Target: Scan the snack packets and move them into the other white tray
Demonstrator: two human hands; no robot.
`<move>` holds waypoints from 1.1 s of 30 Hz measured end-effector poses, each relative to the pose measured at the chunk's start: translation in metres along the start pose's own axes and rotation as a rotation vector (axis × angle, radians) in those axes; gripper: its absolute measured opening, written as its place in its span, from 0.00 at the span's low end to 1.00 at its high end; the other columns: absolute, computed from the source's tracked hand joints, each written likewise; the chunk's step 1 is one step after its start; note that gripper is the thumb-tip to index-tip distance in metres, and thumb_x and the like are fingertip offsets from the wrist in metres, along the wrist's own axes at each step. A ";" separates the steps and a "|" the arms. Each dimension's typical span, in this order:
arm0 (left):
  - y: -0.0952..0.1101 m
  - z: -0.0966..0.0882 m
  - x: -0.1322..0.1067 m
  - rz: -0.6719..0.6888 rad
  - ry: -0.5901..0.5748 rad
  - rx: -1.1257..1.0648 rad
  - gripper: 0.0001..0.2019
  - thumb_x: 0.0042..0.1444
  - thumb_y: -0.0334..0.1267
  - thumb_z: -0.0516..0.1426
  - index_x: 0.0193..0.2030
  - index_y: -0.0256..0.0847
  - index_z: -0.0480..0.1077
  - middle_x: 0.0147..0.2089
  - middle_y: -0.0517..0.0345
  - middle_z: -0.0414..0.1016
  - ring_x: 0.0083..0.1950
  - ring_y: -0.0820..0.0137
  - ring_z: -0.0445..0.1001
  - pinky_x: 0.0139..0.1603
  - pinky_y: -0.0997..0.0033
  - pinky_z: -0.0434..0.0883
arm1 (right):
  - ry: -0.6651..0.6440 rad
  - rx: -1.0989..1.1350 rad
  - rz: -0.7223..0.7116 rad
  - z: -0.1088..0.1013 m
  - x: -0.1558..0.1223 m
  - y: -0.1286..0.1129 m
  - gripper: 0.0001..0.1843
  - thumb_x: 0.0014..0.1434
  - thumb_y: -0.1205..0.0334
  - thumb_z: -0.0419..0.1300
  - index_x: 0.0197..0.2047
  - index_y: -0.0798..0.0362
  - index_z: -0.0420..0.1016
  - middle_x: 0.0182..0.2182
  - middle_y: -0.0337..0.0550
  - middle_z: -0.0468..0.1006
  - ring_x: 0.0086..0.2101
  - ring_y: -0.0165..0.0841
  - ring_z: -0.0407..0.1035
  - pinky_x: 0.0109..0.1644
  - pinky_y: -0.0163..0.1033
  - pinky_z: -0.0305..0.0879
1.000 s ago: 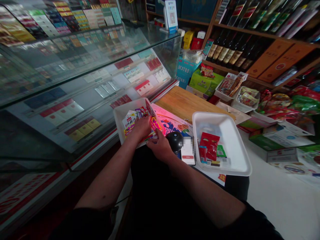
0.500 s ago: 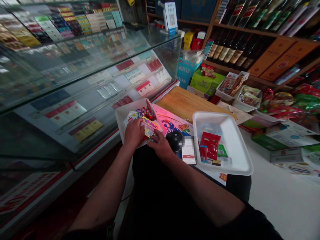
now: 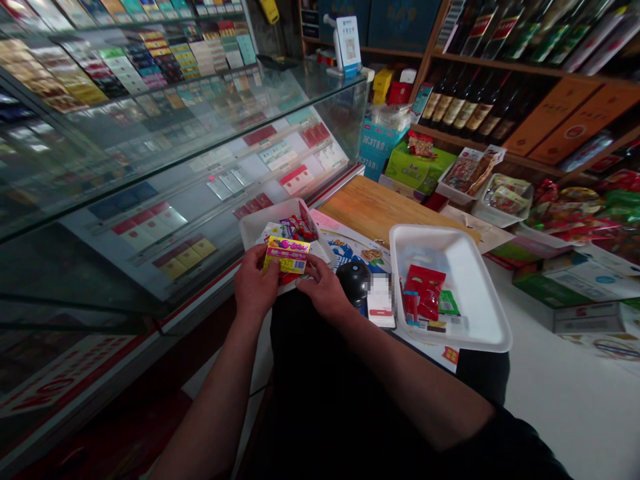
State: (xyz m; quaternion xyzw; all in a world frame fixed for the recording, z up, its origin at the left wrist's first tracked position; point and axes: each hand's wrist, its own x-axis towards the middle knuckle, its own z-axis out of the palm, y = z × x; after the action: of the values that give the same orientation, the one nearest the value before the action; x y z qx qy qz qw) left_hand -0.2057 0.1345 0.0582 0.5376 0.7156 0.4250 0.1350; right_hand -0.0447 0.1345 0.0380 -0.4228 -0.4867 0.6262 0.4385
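A small yellow-and-pink candy packet (image 3: 287,255) with a barcode lies level between my two hands. My left hand (image 3: 256,283) is closed on its left end, thumb on the front. The fingers of my right hand (image 3: 323,288) pinch its right end. Just beyond and beneath them is a white plastic tub (image 3: 250,230) of mixed small packets (image 3: 297,227), partly hidden by my hands. To the right of my right hand stands a round black device (image 3: 353,280), beside a phone (image 3: 381,303) with a lit screen, partly blurred out.
A second white tub (image 3: 483,293) on the right holds a red packet (image 3: 424,290) and several smaller items. A glass display case (image 3: 200,160) runs along the left. Bottle shelves (image 3: 500,67) and snack boxes (image 3: 415,163) line the back right.
The candy packet has been raised and turned so its barcode side faces me more squarely. Both hands have come up with it, the left shifting to its left end. The view has shifted slightly.
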 end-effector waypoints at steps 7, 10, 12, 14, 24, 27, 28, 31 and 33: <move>0.019 0.004 -0.005 0.064 0.031 -0.215 0.18 0.62 0.35 0.57 0.58 0.45 0.72 0.57 0.52 0.79 0.56 0.62 0.79 0.60 0.56 0.75 | 0.116 0.190 -0.007 -0.008 -0.010 -0.024 0.31 0.50 0.63 0.68 0.58 0.50 0.70 0.51 0.48 0.81 0.52 0.43 0.77 0.58 0.51 0.74; 0.027 0.011 -0.007 0.078 0.033 -0.338 0.17 0.62 0.34 0.57 0.58 0.44 0.71 0.56 0.52 0.79 0.56 0.63 0.80 0.60 0.57 0.76 | 0.156 0.201 -0.043 -0.014 -0.014 -0.032 0.29 0.50 0.62 0.69 0.57 0.49 0.72 0.54 0.48 0.80 0.53 0.43 0.76 0.59 0.50 0.73; 0.033 0.015 -0.009 0.093 0.045 -0.412 0.16 0.62 0.34 0.57 0.57 0.43 0.70 0.55 0.52 0.79 0.55 0.64 0.80 0.59 0.59 0.77 | 0.168 0.232 -0.070 -0.018 -0.016 -0.035 0.30 0.51 0.60 0.70 0.57 0.49 0.72 0.57 0.48 0.78 0.55 0.44 0.75 0.61 0.51 0.72; 0.037 0.019 -0.010 0.111 0.074 -0.449 0.16 0.62 0.34 0.57 0.57 0.42 0.70 0.56 0.51 0.79 0.56 0.64 0.80 0.59 0.60 0.77 | 0.163 0.256 -0.084 -0.021 -0.017 -0.037 0.31 0.51 0.59 0.70 0.58 0.50 0.72 0.58 0.50 0.77 0.56 0.46 0.75 0.63 0.53 0.71; 0.047 0.023 -0.015 0.212 0.088 -0.237 0.18 0.65 0.38 0.56 0.61 0.43 0.69 0.60 0.50 0.77 0.60 0.62 0.77 0.63 0.57 0.73 | 0.185 0.107 -0.144 -0.041 -0.021 -0.048 0.35 0.53 0.58 0.70 0.63 0.52 0.70 0.61 0.51 0.75 0.64 0.46 0.67 0.68 0.54 0.65; 0.051 0.024 -0.016 0.301 0.029 -0.168 0.26 0.65 0.40 0.57 0.69 0.44 0.62 0.67 0.46 0.71 0.69 0.58 0.69 0.70 0.52 0.66 | 0.207 -0.028 -0.209 -0.053 -0.022 -0.052 0.34 0.56 0.57 0.68 0.65 0.50 0.69 0.62 0.49 0.75 0.65 0.45 0.66 0.69 0.54 0.64; 0.052 0.025 -0.016 0.332 0.008 -0.146 0.30 0.65 0.41 0.58 0.72 0.44 0.58 0.69 0.45 0.69 0.71 0.56 0.66 0.72 0.49 0.63 | 0.215 -0.075 -0.228 -0.057 -0.022 -0.053 0.35 0.57 0.57 0.68 0.66 0.50 0.68 0.62 0.48 0.74 0.64 0.45 0.66 0.70 0.55 0.63; 0.058 0.030 -0.017 0.419 -0.047 -0.098 0.39 0.63 0.45 0.60 0.77 0.44 0.48 0.73 0.42 0.63 0.76 0.52 0.57 0.76 0.42 0.52 | 0.246 -0.201 -0.274 -0.071 -0.023 -0.058 0.38 0.58 0.56 0.68 0.70 0.48 0.64 0.63 0.47 0.74 0.65 0.45 0.66 0.71 0.56 0.60; 0.062 0.034 -0.019 0.446 -0.078 -0.074 0.41 0.64 0.47 0.60 0.78 0.45 0.45 0.75 0.41 0.59 0.78 0.50 0.51 0.76 0.38 0.47 | 0.248 -0.249 -0.294 -0.080 -0.023 -0.061 0.41 0.59 0.55 0.67 0.73 0.48 0.59 0.65 0.46 0.72 0.66 0.45 0.64 0.73 0.57 0.57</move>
State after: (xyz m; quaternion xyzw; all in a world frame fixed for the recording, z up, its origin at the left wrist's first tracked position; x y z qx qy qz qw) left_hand -0.1357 0.1372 0.0790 0.6933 0.5573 0.4489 0.0849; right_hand 0.0462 0.1397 0.0863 -0.4717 -0.5590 0.4341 0.5260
